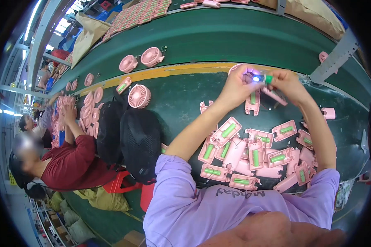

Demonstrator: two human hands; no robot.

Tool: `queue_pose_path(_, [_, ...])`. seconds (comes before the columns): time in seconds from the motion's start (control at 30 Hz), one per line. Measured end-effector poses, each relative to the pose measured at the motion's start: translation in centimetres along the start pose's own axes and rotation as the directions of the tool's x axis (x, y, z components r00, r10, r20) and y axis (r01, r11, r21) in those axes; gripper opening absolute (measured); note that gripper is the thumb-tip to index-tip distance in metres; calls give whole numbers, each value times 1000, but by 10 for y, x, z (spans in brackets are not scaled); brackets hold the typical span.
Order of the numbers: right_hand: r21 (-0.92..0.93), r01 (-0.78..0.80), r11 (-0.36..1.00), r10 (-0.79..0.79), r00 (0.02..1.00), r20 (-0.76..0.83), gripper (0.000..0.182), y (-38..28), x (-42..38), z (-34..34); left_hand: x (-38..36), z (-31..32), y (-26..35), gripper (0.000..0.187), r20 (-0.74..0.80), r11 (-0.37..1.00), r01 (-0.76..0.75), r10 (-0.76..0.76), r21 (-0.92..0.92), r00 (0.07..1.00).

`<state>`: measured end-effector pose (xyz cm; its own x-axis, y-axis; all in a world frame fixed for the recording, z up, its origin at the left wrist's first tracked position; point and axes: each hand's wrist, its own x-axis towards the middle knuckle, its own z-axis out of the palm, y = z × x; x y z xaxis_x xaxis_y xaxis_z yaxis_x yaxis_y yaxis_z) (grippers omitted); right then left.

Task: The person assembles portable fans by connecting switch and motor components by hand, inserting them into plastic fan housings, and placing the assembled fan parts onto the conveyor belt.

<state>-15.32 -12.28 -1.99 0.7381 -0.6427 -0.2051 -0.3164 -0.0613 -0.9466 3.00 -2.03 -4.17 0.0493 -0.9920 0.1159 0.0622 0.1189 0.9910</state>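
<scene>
My left hand [240,87] pinches a small part with a glowing blue-white light [256,78], held up over the bench. Facing it, my right hand [287,84] has its fingers closed on a green piece [268,79] right beside the light. A pink half-shell [275,98] hangs tilted just below the right fingers. Under my hands lies another pink shell with a green battery [252,103]. Closer to my body, a loose pile of pink shells [256,154] covers the bench, many with green batteries and thin wires inside.
Round pink fan heads [139,96] sit to the left and along a green conveyor belt [218,39] with a yellow edge. Black backpacks [140,140] stand at left, beside a person in a red shirt [72,162] handling pink parts. A metal post [336,55] rises at right.
</scene>
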Motion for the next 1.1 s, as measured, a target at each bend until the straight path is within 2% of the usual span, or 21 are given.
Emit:
queue_pose_path(0.13, [196, 110, 974, -47, 953, -299, 13, 10, 48, -42, 16, -17, -29, 29, -261, 978, -195, 170, -72, 950])
queue_pose_path(0.17, [262, 156, 952, -65, 944, -323, 13, 22, 62, -66, 15, -24, -20, 30, -295, 989, -146, 132, -27, 946])
queue_pose_path(0.23, [326, 257, 910, -108, 905, -412, 21, 28, 73, -85, 19, -38, -22, 31, -341, 963, -157, 226, 218, 913])
queue_pose_path(0.27, [320, 310, 895, -130, 869, -477, 27, 25, 71, -90, 21, -44, -25, 31, -351, 931, -152, 272, 332, 896])
queue_pose_path(0.3, [-8, 237, 971, -197, 788, -583, 34, 19, 64, -88, 22, -51, -26, 33, -354, 896, -115, 284, 429, 891])
queue_pose_path(0.33, [-208, 279, 937, -348, 739, -576, 35, 23, 59, -83, 25, -60, -26, 38, -282, 753, -217, 474, 622, 834])
queue_pose_path(0.4, [-576, 309, 757, -617, 629, -474, 37, 34, 43, -72, 30, -80, -25, 45, -206, 526, -177, 588, 832, 782])
queue_pose_path(0.43, [-561, 296, 773, -549, 755, -358, 38, 30, 25, -61, 35, -92, -27, 47, -213, 463, -114, 596, 879, 774])
queue_pose_path(0.47, [-328, 199, 924, -291, 920, -262, 34, 26, 8, -47, 40, -103, -29, 48, -220, 394, -48, 605, 918, 765])
queue_pose_path(0.5, [-395, 143, 908, -194, 977, -93, 30, 9, -11, -31, 45, -114, -31, 52, -267, 319, 89, 574, 944, 774])
queue_pose_path(0.53, [-397, 142, 907, -148, 989, 15, 28, 21, -21, -24, 49, -125, -31, 56, -315, 230, 223, 550, 947, 774])
queue_pose_path(0.57, [-237, 36, 971, -14, 995, 94, 29, 18, -33, -10, 53, -135, -31, 52, -314, 122, 299, 554, 947, 771])
queue_pose_path(0.6, [-410, 73, 909, -45, 996, 77, 30, 17, -43, -1, 57, -145, -29, 48, -311, 9, 369, 560, 929, 768])
queue_pose_path(0.67, [-413, 23, 910, 18, 995, 96, 27, 15, -52, 14, 67, -179, -37, 37, -317, -137, 426, 477, 894, 820])
queue_pose_path(0.7, [-478, 70, 876, -25, 995, 100, 24, 17, -52, 18, 67, -195, -43, 31, -324, -215, 446, 435, 869, 840])
queue_pose_path(0.73, [-538, 117, 835, -70, 992, 107, 22, 18, -51, 22, 62, -206, -47, 19, -233, -364, 431, 477, 826, 848])
queue_pose_path(0.8, [-572, 154, 805, -127, 988, 88, 18, 19, -48, 23, 57, -221, -49, 16, -211, -415, 454, 511, 789, 833])
queue_pose_path(0.9, [-582, 156, 798, -174, 984, 25, 18, 18, -43, 12, 48, -233, -46, 19, -316, -390, 469, 396, 792, 862])
queue_pose_path(1.0, [-561, 255, 788, -414, 893, -176, 22, 28, -35, -3, 41, -221, -40, 20, -450, -6, 478, 329, 878, 830])
queue_pose_path(1.03, [-399, 189, 897, -270, 950, -156, 26, 22, -35, -8, 42, -215, -37, 22, -476, 199, 435, 281, 878, 833])
queue_pose_path(1.1, [-259, 322, 911, -370, 914, -165, 30, 30, -23, -15, 47, -200, -30, 27, -493, 578, 316, 175, 752, 853])
